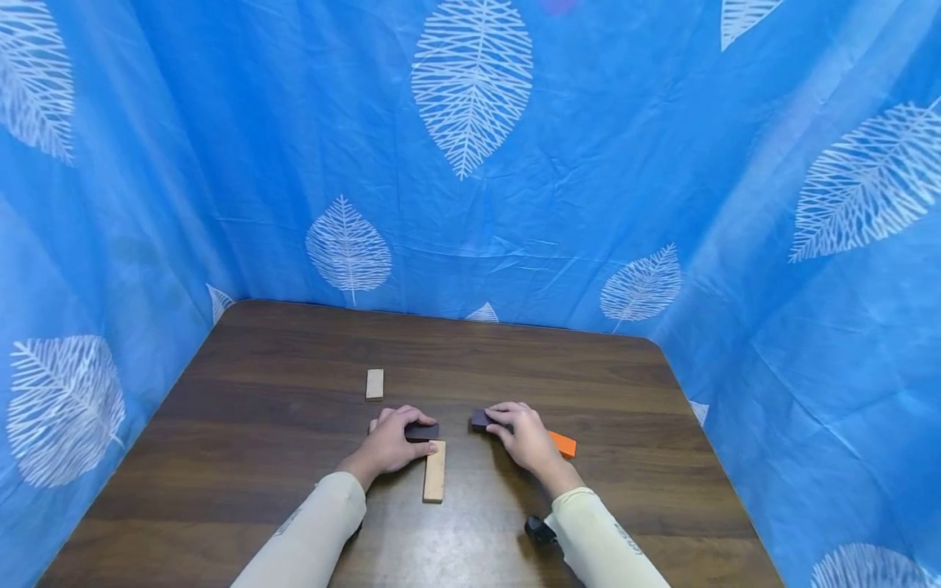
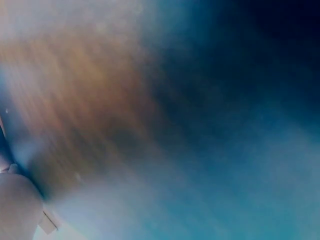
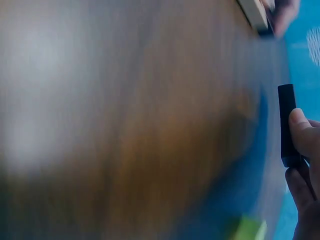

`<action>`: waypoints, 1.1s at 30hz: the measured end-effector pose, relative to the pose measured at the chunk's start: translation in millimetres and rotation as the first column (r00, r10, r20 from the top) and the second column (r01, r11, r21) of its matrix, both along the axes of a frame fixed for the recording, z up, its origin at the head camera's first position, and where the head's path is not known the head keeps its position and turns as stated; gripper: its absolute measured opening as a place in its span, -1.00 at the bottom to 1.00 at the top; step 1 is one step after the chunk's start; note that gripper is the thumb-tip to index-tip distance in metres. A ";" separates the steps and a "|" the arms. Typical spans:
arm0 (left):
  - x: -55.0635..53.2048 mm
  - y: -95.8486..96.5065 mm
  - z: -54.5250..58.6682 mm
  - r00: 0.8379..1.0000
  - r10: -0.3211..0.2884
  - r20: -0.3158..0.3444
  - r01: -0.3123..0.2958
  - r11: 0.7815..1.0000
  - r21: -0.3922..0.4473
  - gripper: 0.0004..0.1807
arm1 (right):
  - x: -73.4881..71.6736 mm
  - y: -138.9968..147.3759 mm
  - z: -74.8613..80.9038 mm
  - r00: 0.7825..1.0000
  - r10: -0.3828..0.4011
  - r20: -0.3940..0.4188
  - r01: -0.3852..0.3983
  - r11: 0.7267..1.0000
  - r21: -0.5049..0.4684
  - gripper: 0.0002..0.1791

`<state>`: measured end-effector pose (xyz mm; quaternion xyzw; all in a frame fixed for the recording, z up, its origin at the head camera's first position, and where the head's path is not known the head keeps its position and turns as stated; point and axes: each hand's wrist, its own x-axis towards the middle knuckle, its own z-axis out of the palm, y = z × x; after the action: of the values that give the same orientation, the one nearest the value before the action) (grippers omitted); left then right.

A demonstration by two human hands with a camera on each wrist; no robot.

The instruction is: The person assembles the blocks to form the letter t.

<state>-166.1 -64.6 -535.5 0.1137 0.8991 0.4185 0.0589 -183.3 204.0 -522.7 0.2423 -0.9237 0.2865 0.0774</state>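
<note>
In the head view my left hand (image 1: 392, 441) grips a dark rectangular block (image 1: 423, 431) between fingers and thumb. Its thumb lies at the far end of a light wooden block (image 1: 434, 474), which is flat on the table. My right hand (image 1: 528, 437) pinches a second dark block (image 1: 481, 420), a little to the right. The right wrist view shows this dark block (image 3: 286, 125) with the thumb on its side. In the left wrist view, only part of the left hand (image 2: 20, 205) and a pale block end (image 2: 47, 223) show; the rest is blurred.
Another light block (image 1: 375, 385) lies beyond the left hand. An orange block (image 1: 563, 444) sits just right of the right hand. A black object (image 1: 540, 529) is by the right sleeve. Blue leaf-print curtains (image 1: 559, 229) surround the brown wooden table (image 1: 257, 392).
</note>
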 end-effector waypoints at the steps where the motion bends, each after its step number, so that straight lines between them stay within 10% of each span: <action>1: 0.5 -0.1 0.2 1.000 -0.002 -0.004 0.002 1.000 -0.001 -0.62 | 1.9 -6.2 -2.9 1.000 0.017 0.001 -0.017 1.000 0.010 -0.69; 18: -0.8 -1.9 -2.4 1.000 -0.012 -0.015 0.012 1.000 -0.009 -0.64 | 19.5 -48.0 -24.6 0.998 0.060 0.027 -0.058 0.994 -0.096 -0.74; 33: -3.5 2.2 1.0 1.000 -0.023 -0.011 0.022 0.996 -0.083 -0.63 | 28.4 -51.1 -40.7 0.993 -0.003 0.121 0.033 0.969 -0.245 -0.35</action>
<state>-169.6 -62.4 -534.5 0.1237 0.9147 0.3795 0.0630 -155.0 152.9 -563.4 0.2048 -0.8862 0.4122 0.0538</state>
